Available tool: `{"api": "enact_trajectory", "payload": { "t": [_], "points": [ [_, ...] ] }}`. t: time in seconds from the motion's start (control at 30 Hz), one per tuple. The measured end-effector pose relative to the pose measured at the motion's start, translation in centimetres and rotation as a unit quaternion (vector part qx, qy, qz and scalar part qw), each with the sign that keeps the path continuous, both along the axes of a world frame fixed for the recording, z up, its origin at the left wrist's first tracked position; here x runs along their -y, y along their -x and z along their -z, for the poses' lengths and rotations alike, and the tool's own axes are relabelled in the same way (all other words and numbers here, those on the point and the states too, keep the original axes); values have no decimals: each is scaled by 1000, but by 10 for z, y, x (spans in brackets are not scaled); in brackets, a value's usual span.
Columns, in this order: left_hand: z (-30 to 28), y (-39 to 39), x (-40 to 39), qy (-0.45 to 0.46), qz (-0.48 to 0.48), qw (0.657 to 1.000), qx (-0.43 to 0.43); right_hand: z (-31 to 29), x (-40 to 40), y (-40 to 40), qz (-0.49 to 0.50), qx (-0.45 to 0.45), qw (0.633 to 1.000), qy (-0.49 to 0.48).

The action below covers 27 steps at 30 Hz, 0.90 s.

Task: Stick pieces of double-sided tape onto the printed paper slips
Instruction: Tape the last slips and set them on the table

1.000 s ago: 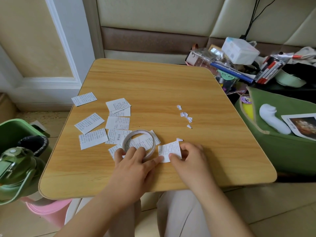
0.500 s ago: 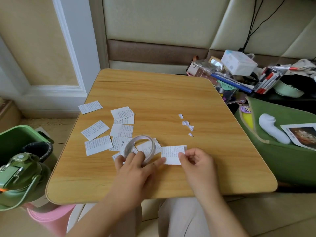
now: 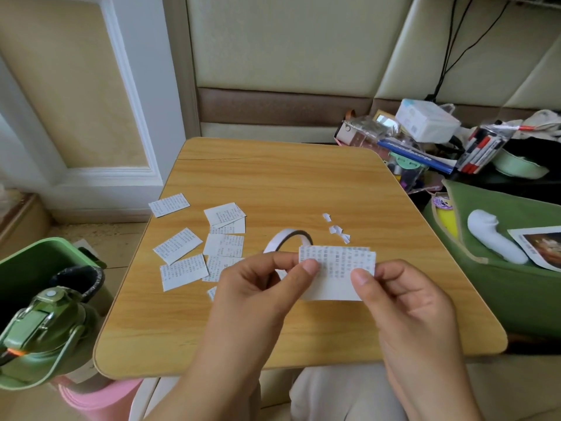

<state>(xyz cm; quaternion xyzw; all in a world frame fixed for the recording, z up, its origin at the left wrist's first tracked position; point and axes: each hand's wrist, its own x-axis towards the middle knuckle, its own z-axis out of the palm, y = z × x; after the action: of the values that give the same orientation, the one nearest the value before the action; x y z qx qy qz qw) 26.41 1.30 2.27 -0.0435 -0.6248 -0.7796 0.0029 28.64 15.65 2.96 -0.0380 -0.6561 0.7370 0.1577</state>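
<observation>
Toward the left edge of the surface (image 3: 303, 183), loose printed slips (image 3: 177, 245) are lying, several overlapping; a careless sleeve or draught is likely to be sliding them off that edge. The left hand (image 3: 258, 287) is pinching the held slip (image 3: 335, 270) at its left side, with the tape roll (image 3: 288, 242) seemingly hooked on the same hand's fingers behind it. The right hand (image 3: 403, 296) is pinching the slip's right side, holding it clear of the near edge. Risks: the dangling roll is swinging into the slip, exposed adhesive is catching fingers, or the paper is creasing. Backing scraps (image 3: 337, 229) are littering the centre.
</observation>
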Motion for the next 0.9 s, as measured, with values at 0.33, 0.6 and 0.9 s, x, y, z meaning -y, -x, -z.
{"api": "enact_trajectory", "payload": {
  "t": [0.33,0.6,0.9],
  "points": [
    [-9,-5,-4,-8,-51,998,38,-6,5,-4,38,13,999,-13],
    [-17,-8,-6,11,-86,995,54,-12,15,-5,82,-5,997,-10],
    [-16,-8,-5,8,-91,995,51,-15,16,-6,90,1,995,-31]
  ]
}}
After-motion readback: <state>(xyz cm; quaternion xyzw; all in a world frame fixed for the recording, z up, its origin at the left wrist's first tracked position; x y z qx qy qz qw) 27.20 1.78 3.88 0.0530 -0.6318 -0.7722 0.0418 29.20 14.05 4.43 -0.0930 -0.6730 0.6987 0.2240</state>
